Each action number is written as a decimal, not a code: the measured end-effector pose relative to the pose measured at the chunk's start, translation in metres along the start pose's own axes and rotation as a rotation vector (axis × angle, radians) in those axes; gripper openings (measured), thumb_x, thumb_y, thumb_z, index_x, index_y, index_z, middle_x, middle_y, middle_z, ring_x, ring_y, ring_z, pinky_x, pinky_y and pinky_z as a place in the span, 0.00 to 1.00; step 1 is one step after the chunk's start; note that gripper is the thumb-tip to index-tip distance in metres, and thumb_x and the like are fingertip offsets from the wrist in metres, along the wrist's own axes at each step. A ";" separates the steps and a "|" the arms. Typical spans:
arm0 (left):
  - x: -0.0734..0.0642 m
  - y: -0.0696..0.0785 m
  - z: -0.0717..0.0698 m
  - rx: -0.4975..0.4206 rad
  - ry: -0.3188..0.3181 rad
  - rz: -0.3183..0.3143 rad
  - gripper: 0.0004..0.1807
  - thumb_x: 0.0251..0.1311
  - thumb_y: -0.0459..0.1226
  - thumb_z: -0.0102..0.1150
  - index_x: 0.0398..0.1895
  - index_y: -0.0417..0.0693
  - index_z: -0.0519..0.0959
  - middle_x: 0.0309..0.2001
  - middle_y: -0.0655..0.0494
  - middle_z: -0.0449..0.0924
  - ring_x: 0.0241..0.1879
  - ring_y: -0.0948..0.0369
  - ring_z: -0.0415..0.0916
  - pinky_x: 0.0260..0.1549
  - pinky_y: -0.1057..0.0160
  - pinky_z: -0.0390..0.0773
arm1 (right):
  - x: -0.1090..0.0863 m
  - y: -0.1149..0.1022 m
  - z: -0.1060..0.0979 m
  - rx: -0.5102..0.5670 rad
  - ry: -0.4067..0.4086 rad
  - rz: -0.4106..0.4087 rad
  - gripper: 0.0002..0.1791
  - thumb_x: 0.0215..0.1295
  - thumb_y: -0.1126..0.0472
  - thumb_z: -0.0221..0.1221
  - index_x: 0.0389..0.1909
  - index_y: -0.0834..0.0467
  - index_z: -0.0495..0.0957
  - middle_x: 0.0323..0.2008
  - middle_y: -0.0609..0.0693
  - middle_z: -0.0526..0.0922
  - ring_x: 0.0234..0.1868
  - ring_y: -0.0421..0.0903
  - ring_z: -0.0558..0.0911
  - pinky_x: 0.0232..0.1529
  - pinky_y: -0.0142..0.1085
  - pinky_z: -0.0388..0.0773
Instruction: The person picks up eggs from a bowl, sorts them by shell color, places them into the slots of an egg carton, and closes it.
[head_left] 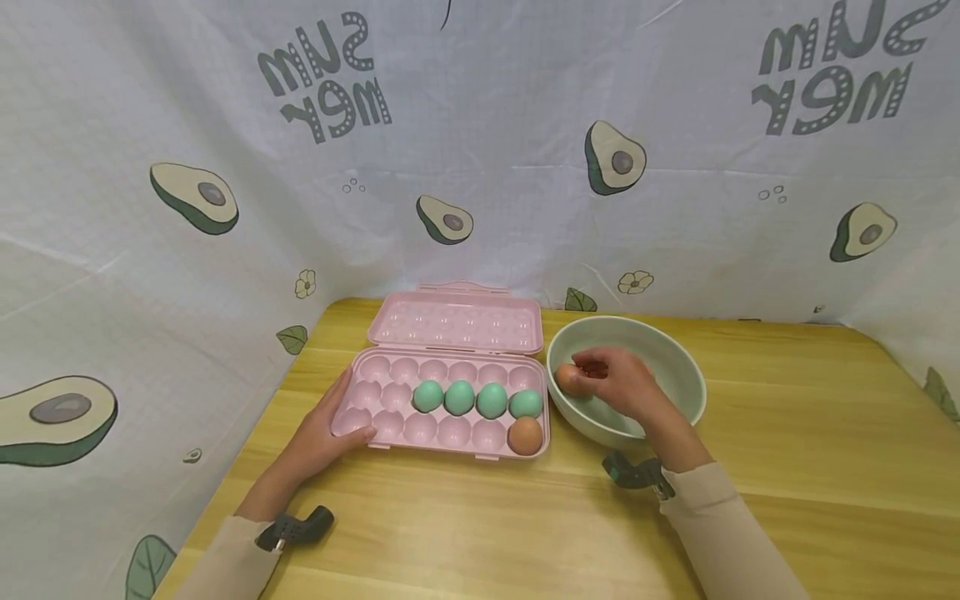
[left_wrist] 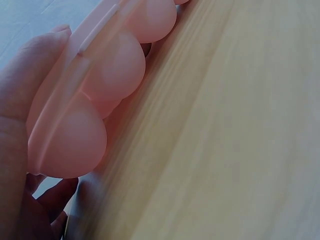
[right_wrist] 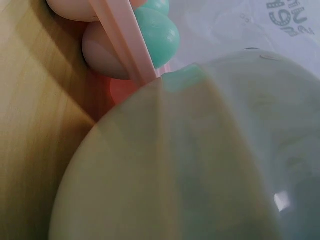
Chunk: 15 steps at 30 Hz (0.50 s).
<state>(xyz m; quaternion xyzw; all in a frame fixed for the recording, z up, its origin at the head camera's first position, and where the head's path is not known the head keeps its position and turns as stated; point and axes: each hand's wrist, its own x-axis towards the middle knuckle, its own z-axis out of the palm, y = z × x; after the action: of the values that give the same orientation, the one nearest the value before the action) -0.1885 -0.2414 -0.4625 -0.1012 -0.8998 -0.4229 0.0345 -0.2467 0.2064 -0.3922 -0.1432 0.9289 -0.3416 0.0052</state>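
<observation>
Left hand (head_left: 318, 435): there it is, gripping the left end of the pink egg tray (head_left: 420, 427), thumb on the near edge, the other fingers along the side.
Tray's spot: right between the two sets of fingers, resting on the worktop (head_left: 825, 400), three rows of six cups facing up!
Lid (head_left: 455, 323): folded back, beyond the left fingers and to their right.
Green eggs (head_left: 460, 398): four in line in the middle row, right of the left fingers, running to the row's end.
First brown egg (head_left: 525, 436): alone in the near row, last cup, nearer and left of the right fingers.
Second brown egg (head_left: 567, 380): here's the action, pinched in the right fingers!
Right hand (head_left: 624, 385): thumb and fingers closed round that egg, reaching in over the rim.
Pale green bowl (head_left: 686, 367): below the right fingers, just beside the tray.
</observation>
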 end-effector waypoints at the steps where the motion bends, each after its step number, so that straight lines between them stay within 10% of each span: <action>1: 0.000 0.000 0.000 0.000 -0.001 0.001 0.58 0.50 0.51 0.69 0.78 0.51 0.43 0.76 0.45 0.44 0.73 0.42 0.45 0.66 0.37 0.50 | 0.000 0.000 0.000 -0.008 -0.003 -0.007 0.22 0.61 0.57 0.66 0.53 0.65 0.79 0.47 0.58 0.84 0.49 0.56 0.82 0.54 0.50 0.74; 15: 0.000 0.000 -0.001 -0.006 0.008 0.022 0.58 0.50 0.50 0.70 0.78 0.49 0.44 0.76 0.44 0.45 0.72 0.42 0.47 0.67 0.38 0.51 | -0.003 -0.002 0.002 0.054 -0.082 -0.134 0.19 0.61 0.64 0.64 0.50 0.70 0.79 0.46 0.61 0.83 0.48 0.58 0.81 0.51 0.48 0.78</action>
<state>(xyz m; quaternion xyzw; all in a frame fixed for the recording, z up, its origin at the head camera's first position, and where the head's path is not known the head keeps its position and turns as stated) -0.1882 -0.2416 -0.4619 -0.1096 -0.8973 -0.4255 0.0426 -0.2428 0.2046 -0.3932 -0.2185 0.9068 -0.3598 0.0242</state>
